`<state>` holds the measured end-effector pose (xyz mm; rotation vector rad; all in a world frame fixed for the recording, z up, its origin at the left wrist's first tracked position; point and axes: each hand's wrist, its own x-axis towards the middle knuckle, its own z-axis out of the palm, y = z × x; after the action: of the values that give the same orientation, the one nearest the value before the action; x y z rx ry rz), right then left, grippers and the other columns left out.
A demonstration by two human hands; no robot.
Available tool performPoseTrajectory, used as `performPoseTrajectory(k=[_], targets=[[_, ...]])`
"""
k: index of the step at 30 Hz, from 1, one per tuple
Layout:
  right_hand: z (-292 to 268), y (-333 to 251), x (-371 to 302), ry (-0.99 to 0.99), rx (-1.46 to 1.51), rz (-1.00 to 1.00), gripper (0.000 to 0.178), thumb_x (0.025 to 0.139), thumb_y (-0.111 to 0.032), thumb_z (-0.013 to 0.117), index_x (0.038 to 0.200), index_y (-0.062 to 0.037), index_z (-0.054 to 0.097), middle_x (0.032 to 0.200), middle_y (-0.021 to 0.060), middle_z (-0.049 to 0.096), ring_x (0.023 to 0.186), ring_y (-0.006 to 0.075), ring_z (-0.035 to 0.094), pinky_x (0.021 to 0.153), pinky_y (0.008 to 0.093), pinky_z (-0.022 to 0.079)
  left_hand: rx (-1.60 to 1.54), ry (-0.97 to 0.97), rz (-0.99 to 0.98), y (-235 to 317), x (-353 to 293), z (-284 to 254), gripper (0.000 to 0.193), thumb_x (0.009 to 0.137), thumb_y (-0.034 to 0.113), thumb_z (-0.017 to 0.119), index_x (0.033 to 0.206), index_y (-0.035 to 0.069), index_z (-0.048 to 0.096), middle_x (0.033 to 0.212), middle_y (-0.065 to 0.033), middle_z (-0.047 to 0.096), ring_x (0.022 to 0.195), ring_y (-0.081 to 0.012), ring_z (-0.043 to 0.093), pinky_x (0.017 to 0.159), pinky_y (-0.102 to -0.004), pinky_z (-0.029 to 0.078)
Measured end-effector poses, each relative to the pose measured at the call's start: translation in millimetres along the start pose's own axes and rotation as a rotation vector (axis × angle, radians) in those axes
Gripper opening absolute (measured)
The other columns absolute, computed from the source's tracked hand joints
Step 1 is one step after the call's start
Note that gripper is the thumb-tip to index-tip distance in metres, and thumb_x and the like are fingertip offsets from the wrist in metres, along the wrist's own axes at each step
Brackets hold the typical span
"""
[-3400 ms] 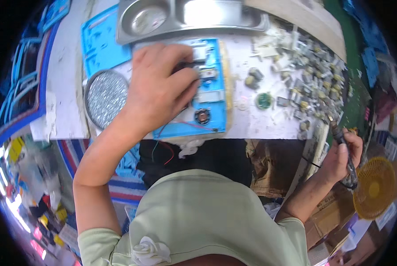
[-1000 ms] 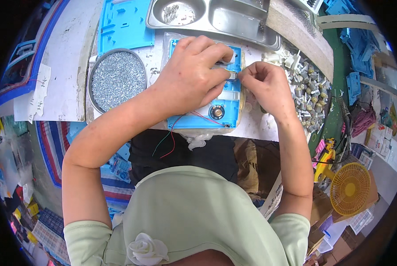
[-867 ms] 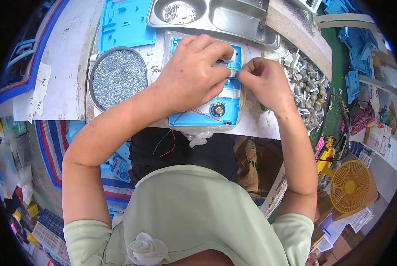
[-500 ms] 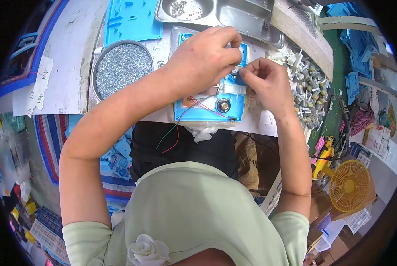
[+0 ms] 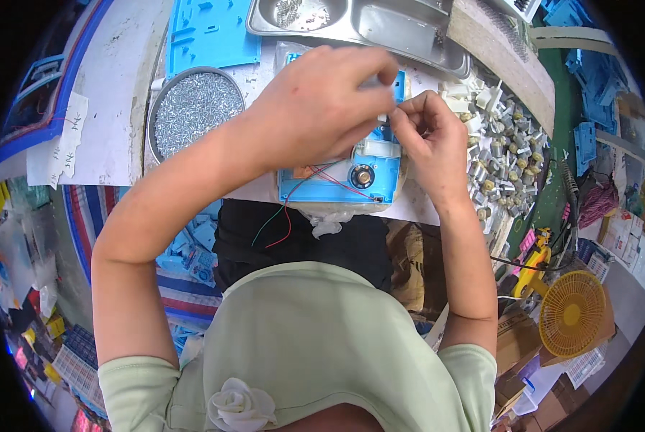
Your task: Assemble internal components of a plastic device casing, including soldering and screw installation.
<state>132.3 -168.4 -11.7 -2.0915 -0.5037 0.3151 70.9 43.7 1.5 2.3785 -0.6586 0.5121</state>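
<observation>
A blue plastic casing (image 5: pixel 315 191) lies on the bench in front of me. Set in it are a round black-rimmed speaker (image 5: pixel 362 176) and a white part (image 5: pixel 378 149). Red and green wires (image 5: pixel 287 209) trail over its near edge. My left hand (image 5: pixel 322 104) is over the casing's far half and covers much of it; its curled fingers are slightly blurred. Close against its fingertips, my right hand (image 5: pixel 434 140) pinches with thumb and forefinger at the casing's right side. Whatever lies in either grip is too small or hidden to name.
A round bowl of small silver screws (image 5: pixel 196 111) stands left, below a blue panel (image 5: pixel 214 36). A metal compartment tray (image 5: pixel 401 32) sits at the back. Many small motors with white fittings (image 5: pixel 506 155) are heaped on the right. A yellow fan (image 5: pixel 572 313) stands lower right.
My left hand has shifted slightly left and down, covering more of the casing's middle. The right hand keeps its pinch in nearly the same place. The view has shifted a little.
</observation>
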Motion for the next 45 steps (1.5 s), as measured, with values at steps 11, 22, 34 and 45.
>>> performPoseTrajectory(k=[11, 22, 34, 45], targets=[[-16, 0, -34, 0.1, 0.061, -0.138, 0.015, 0.086, -0.006, 0.076, 0.099, -0.0009, 0.07, 0.075, 0.0029, 0.064, 0.066, 0.0074, 0.057, 0.06, 0.0235, 0.047, 0.042, -0.098, 0.053, 18, -40, -8, 0.031, 0.072, 0.017, 0.081, 0.102, 0.014, 0.074, 0.115, -0.0061, 0.062, 0.103, -0.0278, 0.06, 0.097, -0.0455, 0.044], [0, -2, -13, 0.116, -0.066, -0.042, 0.019, 0.081, -0.017, 0.08, 0.08, -0.0031, 0.066, 0.069, 0.0137, 0.065, 0.061, 0.0279, 0.065, 0.058, 0.0378, 0.051, 0.252, 0.017, -0.044, 23, -1, 4, 0.034, 0.074, 0.019, 0.078, 0.108, 0.014, 0.074, 0.11, -0.0061, 0.06, 0.103, -0.029, 0.055, 0.096, -0.0475, 0.038], [-143, 3, 58, 0.46, 0.233, -0.037, 0.013, 0.087, -0.013, 0.077, 0.089, -0.0002, 0.074, 0.076, 0.0071, 0.07, 0.071, 0.0132, 0.064, 0.068, 0.0297, 0.053, 0.382, -0.086, -0.105, 29, 2, 10, 0.035, 0.079, 0.021, 0.076, 0.113, 0.014, 0.074, 0.128, -0.0089, 0.059, 0.118, -0.0316, 0.051, 0.111, -0.0588, 0.025], [-398, 233, 336, 0.311, -1.17, 0.573, 0.073, 0.082, -0.045, 0.074, 0.149, -0.0226, 0.056, 0.159, 0.0205, 0.043, 0.151, 0.0393, 0.031, 0.12, 0.0577, 0.026, 0.326, -0.212, -0.12, 27, 3, 10, 0.04, 0.074, 0.021, 0.077, 0.114, 0.016, 0.074, 0.133, -0.0103, 0.058, 0.12, -0.0327, 0.049, 0.112, -0.0628, 0.024]])
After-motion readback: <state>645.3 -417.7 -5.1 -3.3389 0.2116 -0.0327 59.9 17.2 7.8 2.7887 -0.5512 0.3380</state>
